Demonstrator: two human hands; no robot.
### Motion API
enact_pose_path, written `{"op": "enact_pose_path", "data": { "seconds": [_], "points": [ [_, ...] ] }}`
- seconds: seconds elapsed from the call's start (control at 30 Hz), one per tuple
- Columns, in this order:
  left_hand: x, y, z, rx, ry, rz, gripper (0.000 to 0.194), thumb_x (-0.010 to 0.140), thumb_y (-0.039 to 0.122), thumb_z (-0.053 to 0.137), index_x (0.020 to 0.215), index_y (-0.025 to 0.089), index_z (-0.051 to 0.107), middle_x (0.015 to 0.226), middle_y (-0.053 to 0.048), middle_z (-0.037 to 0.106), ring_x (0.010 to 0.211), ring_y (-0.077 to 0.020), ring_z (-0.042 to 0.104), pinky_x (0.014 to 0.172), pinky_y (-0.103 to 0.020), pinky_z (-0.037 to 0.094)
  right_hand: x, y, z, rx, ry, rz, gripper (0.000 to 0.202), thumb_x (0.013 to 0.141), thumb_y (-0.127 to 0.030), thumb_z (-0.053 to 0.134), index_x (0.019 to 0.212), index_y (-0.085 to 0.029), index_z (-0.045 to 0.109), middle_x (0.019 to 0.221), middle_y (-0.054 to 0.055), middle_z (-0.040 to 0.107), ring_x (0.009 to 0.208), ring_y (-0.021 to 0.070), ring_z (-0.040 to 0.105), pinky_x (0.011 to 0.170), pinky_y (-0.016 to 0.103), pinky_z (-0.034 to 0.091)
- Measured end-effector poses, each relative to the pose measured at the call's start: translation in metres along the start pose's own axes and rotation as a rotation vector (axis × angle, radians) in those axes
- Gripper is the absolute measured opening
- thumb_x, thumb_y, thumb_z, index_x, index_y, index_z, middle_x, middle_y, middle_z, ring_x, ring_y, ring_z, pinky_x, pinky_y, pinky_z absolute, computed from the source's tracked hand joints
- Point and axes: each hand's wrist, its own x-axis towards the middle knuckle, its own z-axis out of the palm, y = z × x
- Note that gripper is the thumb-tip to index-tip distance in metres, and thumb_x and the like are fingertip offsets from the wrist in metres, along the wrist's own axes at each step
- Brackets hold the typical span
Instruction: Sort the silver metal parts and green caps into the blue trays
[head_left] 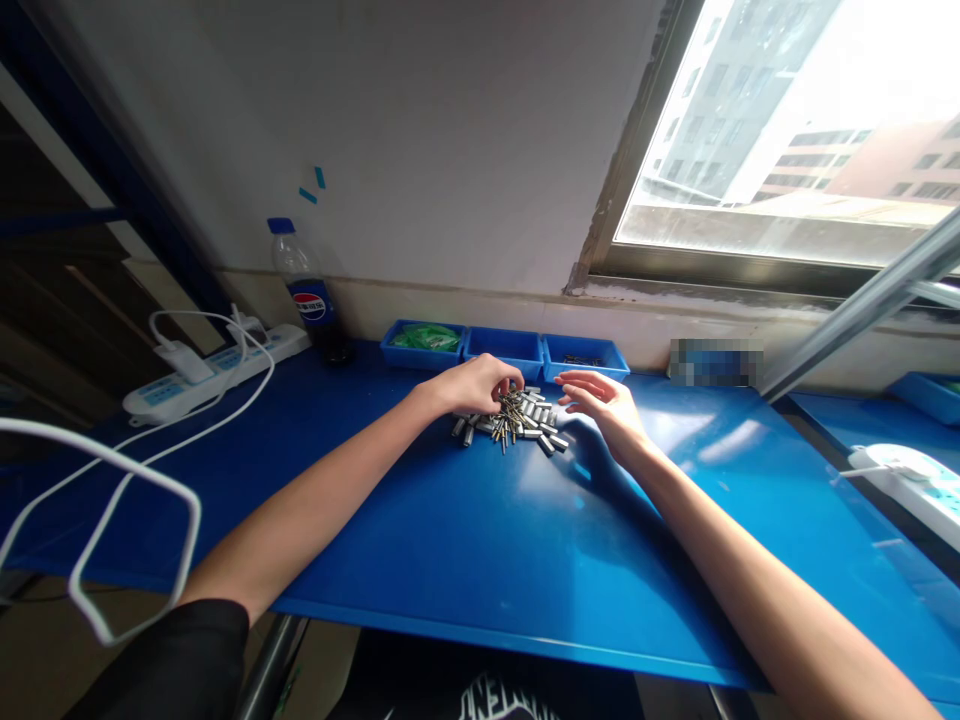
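A pile of small metal parts (538, 411) lies on the blue table (480, 540), silver cylinders mixed with thin brass-coloured pins (507, 428). My left hand (484, 383) reaches over the pile's left and back side, its fingers curled down and pinched together among the pieces. Whatever those fingertips hold is too small to make out. To the right of the pile hovers my right hand (600, 400), fingers loosely bent and apart, with nothing visible in it.
Behind the pile, along the wall, stand three blue bins: one with green plastic bags (426, 338), a middle bin (504, 364), and one with dark small parts (585, 360). A cola bottle (306, 290) and white power strip (217, 372) with looping cables are at left.
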Motion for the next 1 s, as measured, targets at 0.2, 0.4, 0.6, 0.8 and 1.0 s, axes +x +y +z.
{"op": "enact_pose_path", "data": {
  "seconds": [0.2, 0.4, 0.6, 0.8, 1.0],
  "points": [
    [0.001, -0.001, -0.001, -0.022, 0.03, 0.002, 0.055, 0.067, 0.001, 0.061, 0.118, 0.015, 0.076, 0.087, -0.005, 0.074, 0.069, -0.013, 0.065, 0.062, -0.02, 0.047, 0.0, 0.0, 0.0, 0.016, -0.022, 0.023, 0.036, 0.082, -0.049, 0.082, 0.106, -0.023, 0.077, 0.114, 0.009, 0.078, 0.081, 0.0201, 0.073, 0.076, 0.035, 0.059],
    [-0.006, 0.001, -0.023, -0.017, -0.104, -0.032, 0.04, 0.07, 0.008, 0.068, 0.107, 0.016, 0.078, 0.084, -0.004, 0.075, 0.072, -0.0149, 0.067, 0.063, -0.021, 0.047, 0.0, -0.001, 0.0, 0.019, -0.031, 0.039, 0.035, 0.081, -0.049, 0.082, 0.104, -0.022, 0.078, 0.107, 0.008, 0.079, 0.08, 0.02, 0.072, 0.075, 0.033, 0.059],
    [-0.006, 0.004, -0.023, 0.057, -0.205, -0.096, 0.052, 0.065, 0.003, 0.068, 0.115, 0.016, 0.076, 0.091, -0.005, 0.076, 0.072, -0.0144, 0.066, 0.06, -0.02, 0.044, -0.001, 0.002, 0.0, 0.024, -0.036, 0.048, 0.036, 0.081, -0.048, 0.081, 0.105, -0.022, 0.078, 0.106, 0.008, 0.079, 0.079, 0.0193, 0.071, 0.074, 0.033, 0.059],
    [-0.005, 0.002, -0.024, 0.057, -0.18, -0.097, 0.052, 0.064, 0.0, 0.066, 0.113, 0.015, 0.076, 0.085, -0.003, 0.073, 0.069, -0.0137, 0.064, 0.057, -0.02, 0.042, -0.001, 0.001, 0.0, 0.025, -0.034, 0.052, 0.034, 0.081, -0.048, 0.081, 0.104, -0.023, 0.078, 0.104, 0.008, 0.079, 0.079, 0.0194, 0.071, 0.075, 0.034, 0.058],
    [-0.009, 0.001, -0.038, 0.009, -0.065, -0.044, 0.05, 0.066, 0.002, 0.065, 0.113, 0.015, 0.075, 0.087, -0.003, 0.073, 0.072, -0.0134, 0.066, 0.061, -0.02, 0.046, -0.002, 0.003, 0.0, 0.017, -0.048, 0.055, 0.031, 0.083, -0.046, 0.079, 0.104, -0.023, 0.077, 0.098, 0.006, 0.079, 0.079, 0.0186, 0.071, 0.077, 0.034, 0.057]
  ]
}}
